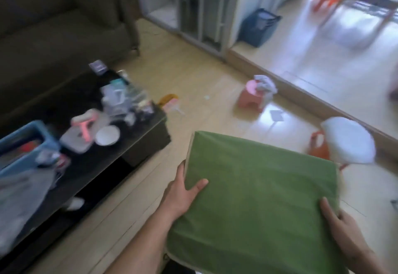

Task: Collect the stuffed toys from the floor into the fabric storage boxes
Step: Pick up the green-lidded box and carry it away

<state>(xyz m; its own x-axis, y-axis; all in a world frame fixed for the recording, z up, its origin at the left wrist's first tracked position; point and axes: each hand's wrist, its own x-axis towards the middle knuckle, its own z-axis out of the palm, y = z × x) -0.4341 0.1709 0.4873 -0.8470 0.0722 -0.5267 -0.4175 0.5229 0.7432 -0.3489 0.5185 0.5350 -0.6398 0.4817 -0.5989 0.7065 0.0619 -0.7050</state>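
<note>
I hold a green fabric storage box [254, 196] in front of me, above the wooden floor, with its flat green side facing up. My left hand [183, 194] grips its left edge, thumb on the green face. My right hand [342, 224] grips its lower right corner. A pale grey stuffed toy [266, 85] lies on a small pink stool [249, 97] farther out on the floor. The picture is blurred by motion.
A low black coffee table [137, 142] crowded with small items and a blue basket [25, 136] stands at left, a dark sofa [53, 21] behind it. An orange stool under a white cover [349, 142] is at right. A dark blue bin [258, 27] stands by white cabinets.
</note>
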